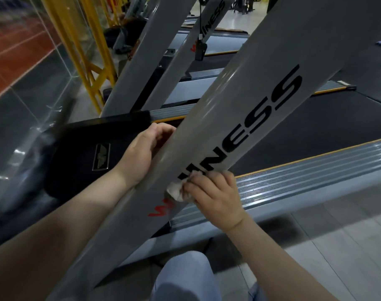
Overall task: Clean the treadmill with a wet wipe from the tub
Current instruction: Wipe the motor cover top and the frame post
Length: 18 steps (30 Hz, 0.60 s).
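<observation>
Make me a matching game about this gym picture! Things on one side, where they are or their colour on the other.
Things:
1. wet wipe
2. left hand
3. railing
4. side rail

Clues:
A. yellow
B. grey and ribbed, beside the belt
C. bunched in the right hand
D. holding the far edge of the grey post

Pairs: 1-C, 2-D, 3-A, 4-B

Grey tiled floor [328, 246], yellow metal frame [98, 68], glass panel [43, 68]
</observation>
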{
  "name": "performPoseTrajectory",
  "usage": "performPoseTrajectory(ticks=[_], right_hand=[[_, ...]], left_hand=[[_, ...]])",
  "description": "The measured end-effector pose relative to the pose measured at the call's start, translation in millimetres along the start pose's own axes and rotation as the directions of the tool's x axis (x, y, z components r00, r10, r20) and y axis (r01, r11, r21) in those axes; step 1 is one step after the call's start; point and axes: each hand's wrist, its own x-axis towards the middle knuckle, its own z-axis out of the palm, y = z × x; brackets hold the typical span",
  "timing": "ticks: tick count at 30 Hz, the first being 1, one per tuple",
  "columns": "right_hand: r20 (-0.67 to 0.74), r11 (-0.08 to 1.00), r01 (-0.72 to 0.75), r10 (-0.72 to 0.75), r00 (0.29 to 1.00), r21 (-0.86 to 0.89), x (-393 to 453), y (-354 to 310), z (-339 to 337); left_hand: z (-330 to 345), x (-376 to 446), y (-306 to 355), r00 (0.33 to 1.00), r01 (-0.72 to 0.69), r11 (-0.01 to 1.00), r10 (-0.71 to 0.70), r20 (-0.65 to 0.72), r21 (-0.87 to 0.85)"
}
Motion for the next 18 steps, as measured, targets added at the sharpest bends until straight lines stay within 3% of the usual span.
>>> performPoseTrajectory(ticks=[2,7,9,13,18], right_hand=[[0.051,0.999,0.047,-0.046,0.998,-0.010,-10.9,-3.9,0.9],[-0.125,0.992,0.075,-0.063,0.990,0.097,49.7,-25.5,7.9],[-0.023,0.984,0.142,-0.140,0.990,0.112,24.9,-21.6,11.8],[0.240,0.946,0.290,-0.318,0.917,0.144,-40.0,-7.3,8.2],[0.027,0.950,0.254,-0.263,0.965,0.184,24.3,-32.8,15.6]], left_hand=[[0.3,1.3,0.6,1.000,-0.005,1.000,0.005,0.017,0.028],[5.3,-3.3,3.3,0.999,-0.023,1.000,0.023,0.036,-0.003],[4.8,-4.1,4.5,0.999,-0.030,0.999,0.029,0.020,0.028],[2.2,-3.3,2.2,0.998,-0.053,0.997,0.052,0.031,0.050],[3.1,-1.7,-1.0,0.998,-0.065,0.998,0.065,-0.011,0.016]])
